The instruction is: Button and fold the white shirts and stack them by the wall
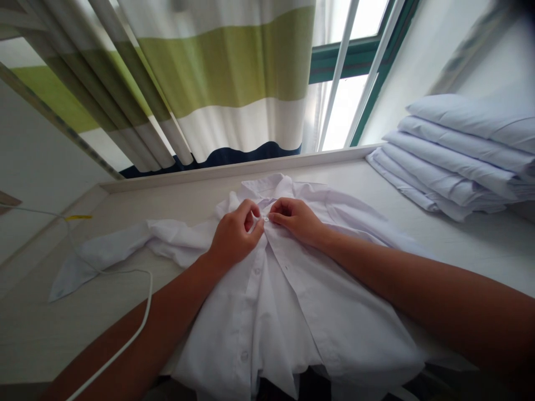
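Note:
A white button-up shirt [334, 301] lies spread on the pale table, its collar [267, 186] toward the window and its lower hem over the near edge. My left hand [238, 231] pinches the front placket just below the collar, thumb beside a small clear button [266, 219]. From the other side my right hand [295, 220] pinches the opposite front edge close to that same button. Lower down, the two fronts hang apart, with buttons [244, 355] along the left strip and a buttonhole [286, 267] on the right one. One sleeve [112, 250] stretches out to the left.
A stack of folded white shirts [463, 156] stands at the right on the table [175, 195]. A white cable [144, 317] loops across my left forearm. Beyond the table's raised back rim [234, 168] hang green-and-white curtains [225, 72] beside a barred window [351, 83].

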Motion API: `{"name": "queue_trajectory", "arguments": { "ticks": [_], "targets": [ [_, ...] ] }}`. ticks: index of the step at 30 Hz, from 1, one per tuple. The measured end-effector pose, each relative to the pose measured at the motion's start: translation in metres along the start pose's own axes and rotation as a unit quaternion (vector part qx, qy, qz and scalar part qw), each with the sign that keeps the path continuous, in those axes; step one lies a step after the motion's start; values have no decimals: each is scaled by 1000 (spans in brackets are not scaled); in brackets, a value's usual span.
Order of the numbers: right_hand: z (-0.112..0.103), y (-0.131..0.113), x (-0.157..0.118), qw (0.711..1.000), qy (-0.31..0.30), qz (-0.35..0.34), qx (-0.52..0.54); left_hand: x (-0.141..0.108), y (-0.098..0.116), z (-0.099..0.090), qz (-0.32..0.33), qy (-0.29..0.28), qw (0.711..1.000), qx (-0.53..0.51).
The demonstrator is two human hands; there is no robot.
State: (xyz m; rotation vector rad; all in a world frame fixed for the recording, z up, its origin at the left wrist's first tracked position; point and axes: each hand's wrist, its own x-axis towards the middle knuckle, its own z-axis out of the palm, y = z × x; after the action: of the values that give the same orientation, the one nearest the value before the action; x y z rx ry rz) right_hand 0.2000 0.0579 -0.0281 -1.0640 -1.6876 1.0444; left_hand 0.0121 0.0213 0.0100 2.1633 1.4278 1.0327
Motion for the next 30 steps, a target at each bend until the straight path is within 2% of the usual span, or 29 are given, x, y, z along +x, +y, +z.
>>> {"name": "queue_trajectory", "arguments": {
  "ticks": [2,4,6,8,10,14,16,19,21,24,26,27,28,30],
  "targets": [
    [-1,0,0,1000,5,-2,-7,0,5,-8,11,-37,997,68],
    [-1,0,0,1000,9,-4,-16,-1,6,-16,4,-82,993,88],
    [-1,0,0,999,13,-8,-31,-3,3,-24,-11,-184,981,60],
    [-1,1,-1,999,14,-10,-47,-5,-2,-30,-21,-305,952,28],
    [0,1,-1,998,10,-10,-57,-5,-7,-34,-18,-375,927,17],
    [0,0,-1,998,7,-13,-53,1,-8,-34,-6,-412,911,-15],
    [-1,-2,-1,998,30,-41,-48,5,-8,-33,-28,-426,902,-66],
    [-2,-6,-2,992,72,-90,-47,8,-8,-33,-91,-404,894,-172],
    [-2,-7,-3,991,77,-96,-51,9,-8,-33,-133,-345,893,-257],
    [-2,-8,-2,993,69,-88,-46,9,-6,-33,-181,-190,889,-374],
    [-2,-8,-1,993,66,-88,-40,11,-6,-32,-190,-82,891,-403],
    [-2,-7,-1,993,65,-89,-39,12,-6,-30,-189,-50,896,-398],
    [-2,-7,0,993,65,-90,-41,12,-7,-28,-188,-42,902,-386],
    [-2,-6,0,993,64,-91,-49,12,-12,-22,-189,-88,911,-356]
  ]
}}
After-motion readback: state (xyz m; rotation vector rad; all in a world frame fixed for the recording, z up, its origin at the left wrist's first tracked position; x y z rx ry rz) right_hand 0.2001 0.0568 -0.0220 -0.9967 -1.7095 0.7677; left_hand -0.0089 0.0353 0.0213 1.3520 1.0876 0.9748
